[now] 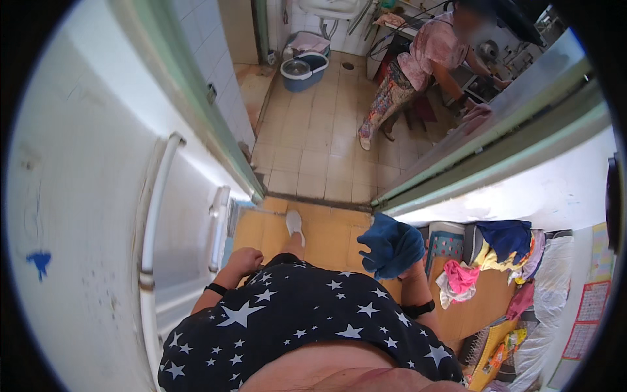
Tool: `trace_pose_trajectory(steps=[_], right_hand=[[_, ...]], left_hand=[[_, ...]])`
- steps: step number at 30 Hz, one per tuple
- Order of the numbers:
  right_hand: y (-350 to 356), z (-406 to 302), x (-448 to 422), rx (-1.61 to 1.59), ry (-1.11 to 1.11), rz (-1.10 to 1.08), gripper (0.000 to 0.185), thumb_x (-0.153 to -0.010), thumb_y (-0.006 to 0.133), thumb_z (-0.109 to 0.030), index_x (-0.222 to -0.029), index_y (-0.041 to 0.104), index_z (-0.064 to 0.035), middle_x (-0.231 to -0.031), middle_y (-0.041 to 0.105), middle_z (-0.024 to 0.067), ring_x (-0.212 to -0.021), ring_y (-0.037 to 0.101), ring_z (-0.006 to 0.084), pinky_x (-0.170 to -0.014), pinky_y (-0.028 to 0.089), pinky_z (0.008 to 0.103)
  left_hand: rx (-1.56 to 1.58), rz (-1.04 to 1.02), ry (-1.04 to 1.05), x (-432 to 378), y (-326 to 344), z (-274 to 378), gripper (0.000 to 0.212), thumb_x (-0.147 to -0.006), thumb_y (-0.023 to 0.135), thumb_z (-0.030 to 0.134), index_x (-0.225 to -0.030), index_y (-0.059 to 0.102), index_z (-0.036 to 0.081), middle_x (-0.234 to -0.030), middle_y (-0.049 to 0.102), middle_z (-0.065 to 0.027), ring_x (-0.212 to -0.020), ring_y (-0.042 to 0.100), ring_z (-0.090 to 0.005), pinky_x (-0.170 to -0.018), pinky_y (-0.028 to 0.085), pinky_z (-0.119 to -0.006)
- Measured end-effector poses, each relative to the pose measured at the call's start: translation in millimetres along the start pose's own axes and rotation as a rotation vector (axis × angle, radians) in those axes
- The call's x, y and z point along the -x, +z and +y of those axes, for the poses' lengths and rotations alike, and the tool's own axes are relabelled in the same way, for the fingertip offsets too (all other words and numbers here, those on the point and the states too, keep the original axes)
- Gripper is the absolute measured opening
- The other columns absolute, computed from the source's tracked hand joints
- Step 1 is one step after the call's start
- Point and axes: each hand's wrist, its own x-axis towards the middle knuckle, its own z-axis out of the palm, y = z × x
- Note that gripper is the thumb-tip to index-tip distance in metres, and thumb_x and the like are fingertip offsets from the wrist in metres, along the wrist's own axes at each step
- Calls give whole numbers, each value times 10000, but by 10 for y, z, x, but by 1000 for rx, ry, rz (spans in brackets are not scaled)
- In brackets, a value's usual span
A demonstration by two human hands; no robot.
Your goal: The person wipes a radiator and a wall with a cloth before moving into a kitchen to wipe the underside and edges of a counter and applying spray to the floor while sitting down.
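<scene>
My right hand (pixel 410 270) holds a bunched dark blue cloth (pixel 392 245), which hides most of the fingers. My left hand (pixel 249 258) hangs low beside my body with its fingers curled; I see nothing in it. It is near the white pipes on the left wall. Between the hands, one foot in a white shoe (pixel 294 223) rests on the yellow-orange floor, just before the doorway.
Past the door sill (pixel 321 200), another person (pixel 426 63) leans over with a pink cloth (pixel 476 115) at the door. A blue mop bucket (pixel 303 73) stands below a sink (pixel 332 7). Clothes and a pink cloth (pixel 460 277) lie at the right. White pipes (pixel 159 196) run along the left wall.
</scene>
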Motion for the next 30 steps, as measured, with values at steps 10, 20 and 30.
trace_pose_trajectory(steps=[10, 20, 30], right_hand=[[-268, -766, -2065, 955, -77, 50, 249, -859, 628, -155, -1071, 560, -45, -1057, 639, 73, -910, 597, 161, -838, 483, 274], [-768, -1510, -3788, -78, 273, 119, 403, -902, 530, -329, -1131, 552, 3, -1030, 629, 112, -921, 624, 232, -844, 517, 373], [-584, -2768, -6321, 187, 221, 92, 74, -840, 614, -43, -865, 563, -91, -814, 505, -17, -716, 482, 118, -625, 401, 273]], left_hand=[[31, -7, 85, -2535, -1710, 84, 334, -886, 508, 347, -914, 651, 46, -899, 654, -193, -873, 610, -389, -757, 482, -488], [273, -227, 41, -4184, -2060, -734, 389, -863, 527, 366, -988, 676, 29, -981, 664, -212, -948, 626, -369, -832, 486, -434], [313, -86, 23, -5494, -3366, -519, 350, -840, 533, 293, -934, 681, -11, -952, 667, -216, -937, 632, -364, -807, 491, -430]])
